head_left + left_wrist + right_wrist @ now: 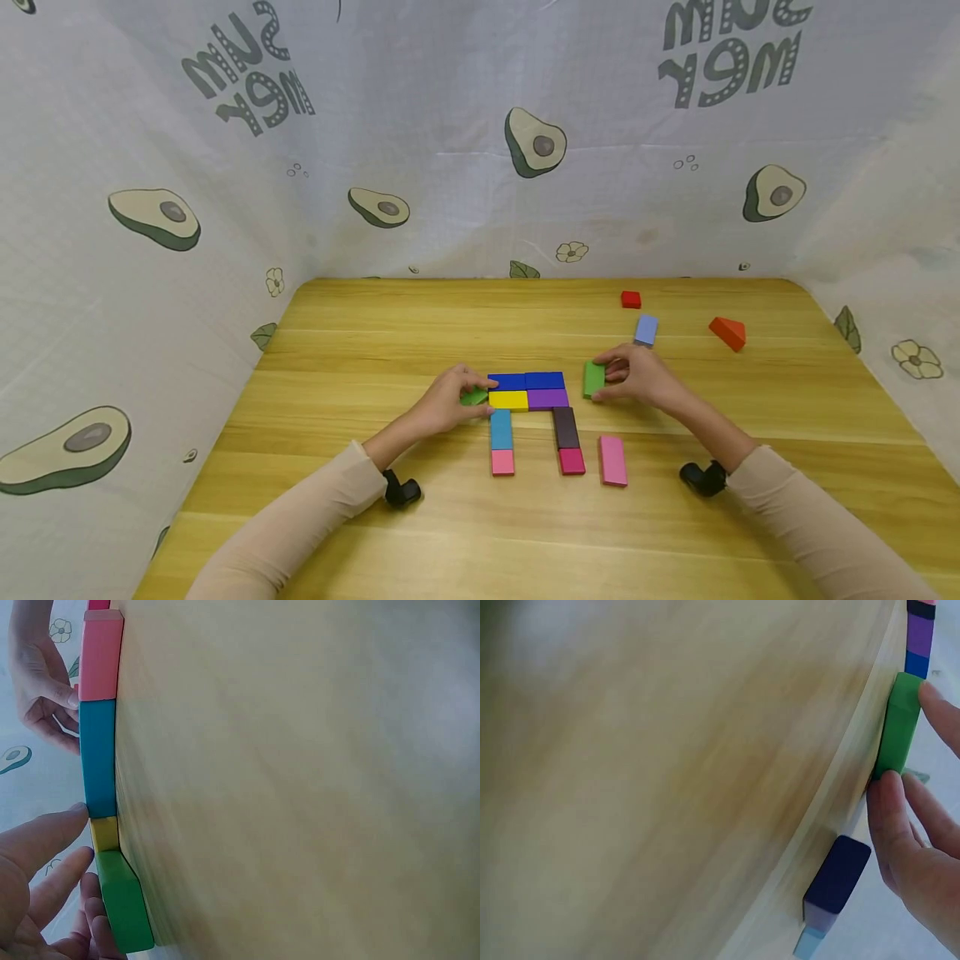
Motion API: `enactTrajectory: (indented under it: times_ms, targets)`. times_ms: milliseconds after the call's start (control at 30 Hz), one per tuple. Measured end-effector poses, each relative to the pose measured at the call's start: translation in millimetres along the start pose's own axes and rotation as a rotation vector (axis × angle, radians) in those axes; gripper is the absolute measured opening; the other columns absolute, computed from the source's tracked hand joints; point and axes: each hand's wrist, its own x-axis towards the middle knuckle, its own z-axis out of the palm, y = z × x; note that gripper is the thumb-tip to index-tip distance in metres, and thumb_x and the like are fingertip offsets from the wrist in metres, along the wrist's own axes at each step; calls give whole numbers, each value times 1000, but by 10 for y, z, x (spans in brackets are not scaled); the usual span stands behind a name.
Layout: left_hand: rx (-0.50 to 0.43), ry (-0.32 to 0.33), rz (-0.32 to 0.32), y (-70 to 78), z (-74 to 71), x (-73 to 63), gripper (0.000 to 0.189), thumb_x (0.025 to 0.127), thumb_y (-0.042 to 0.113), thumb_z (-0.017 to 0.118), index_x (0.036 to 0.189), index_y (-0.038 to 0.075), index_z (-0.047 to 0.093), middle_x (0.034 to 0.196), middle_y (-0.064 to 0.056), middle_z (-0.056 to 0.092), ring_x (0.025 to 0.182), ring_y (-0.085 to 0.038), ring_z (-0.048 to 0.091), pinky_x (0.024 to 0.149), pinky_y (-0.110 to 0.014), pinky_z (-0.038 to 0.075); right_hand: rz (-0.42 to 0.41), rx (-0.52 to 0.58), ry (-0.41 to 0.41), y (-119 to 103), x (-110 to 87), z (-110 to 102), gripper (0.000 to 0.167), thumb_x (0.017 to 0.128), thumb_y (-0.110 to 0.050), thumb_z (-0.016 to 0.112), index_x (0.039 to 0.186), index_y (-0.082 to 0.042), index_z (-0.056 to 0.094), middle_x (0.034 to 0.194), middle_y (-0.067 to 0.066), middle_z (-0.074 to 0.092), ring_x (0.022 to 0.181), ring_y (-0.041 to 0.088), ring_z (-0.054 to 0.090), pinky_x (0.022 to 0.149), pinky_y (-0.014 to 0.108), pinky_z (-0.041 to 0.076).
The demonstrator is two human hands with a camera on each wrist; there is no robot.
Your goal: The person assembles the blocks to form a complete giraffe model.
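My right hand (637,375) pinches a green block (594,380) by its two short ends, thumb at the near end and fingers at the far one. The right wrist view shows the same grip on this green block (898,724). A flat figure of blocks lies to its left: two blue blocks (545,380), a yellow (508,402), a purple (548,400), and two legs of light blue (501,430), pink, black (566,427) and magenta. At its left end my left hand (450,400) touches the figure with its fingertips, around a second green block (124,900).
A pink block (612,461) lies right of the figure. Farther back are a periwinkle block (646,330), a small red block (631,299) and a red-orange triangular block (729,332). A patterned curtain (450,167) hangs behind the wooden table (360,325).
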Motion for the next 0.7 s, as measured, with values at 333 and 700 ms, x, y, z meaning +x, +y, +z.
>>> enactTrajectory:
  times_ms: [333,700]
  targets:
    - [1,-4,-9,-7,-1,7,37,89,13,78,124,6,71,103,-5,57,91,-21,50,77,-28,46,-40,-13,-1,-78,47,88,57,72,-9,91,117,14,64,107,25,64,92,32,67,80,38,57]
    - [-4,-5,-11,3,-4,10,36,89,13,77,124,6,71,103,-5,58,90,-21,49,76,-29,44,-57,3,-8,-108,95,145,54,73,-6,89,116,15,64,106,24,63,92,32,67,80,36,57]
